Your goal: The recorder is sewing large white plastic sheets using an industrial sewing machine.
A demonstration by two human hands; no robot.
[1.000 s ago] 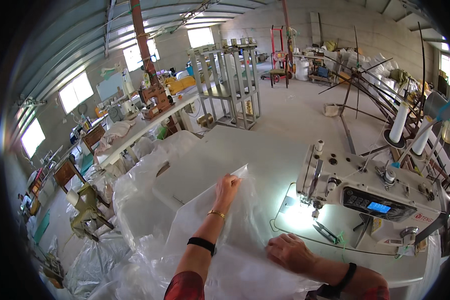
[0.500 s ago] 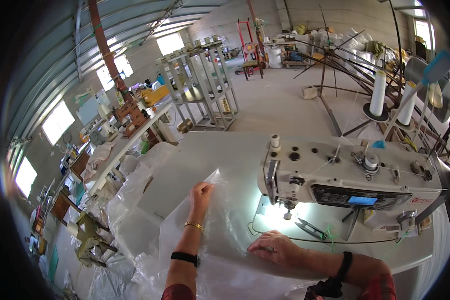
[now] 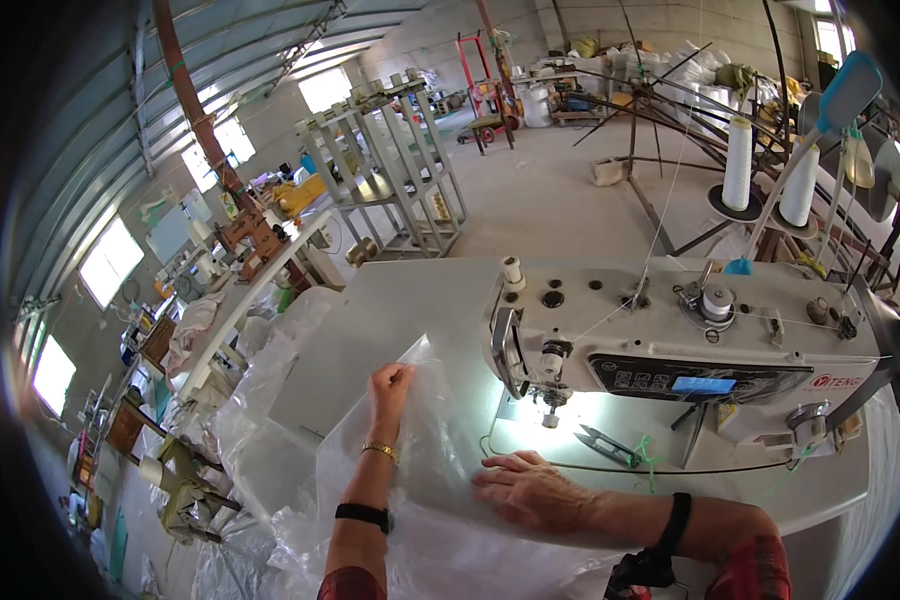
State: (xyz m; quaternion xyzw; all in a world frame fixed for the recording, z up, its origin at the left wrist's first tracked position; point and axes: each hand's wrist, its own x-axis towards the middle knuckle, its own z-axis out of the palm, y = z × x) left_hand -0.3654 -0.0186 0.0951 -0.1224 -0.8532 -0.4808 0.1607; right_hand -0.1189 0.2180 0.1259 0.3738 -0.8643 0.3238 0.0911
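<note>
Plastic sheet (image 3: 440, 450) left of sewing mach. (image 3: 690, 350)

The clear plastic sheet (image 3: 440, 480) is running out of the picture at the lower edge, so its near end is not showing. The left hand (image 3: 390, 385) is gripping the sheet's far corner, and the fingertips are curling out of sight behind the film. The right hand (image 3: 530, 492) is lying flat on the sheet; its forearm is being cut off at the lower edge. The needle under the sewing machine (image 3: 690, 360) head is washing out in the lamp glare, too small to make out. The table (image 3: 410, 300) is losing its near edge under plastic. The benches along the left wall are blurring into clutter.
</note>
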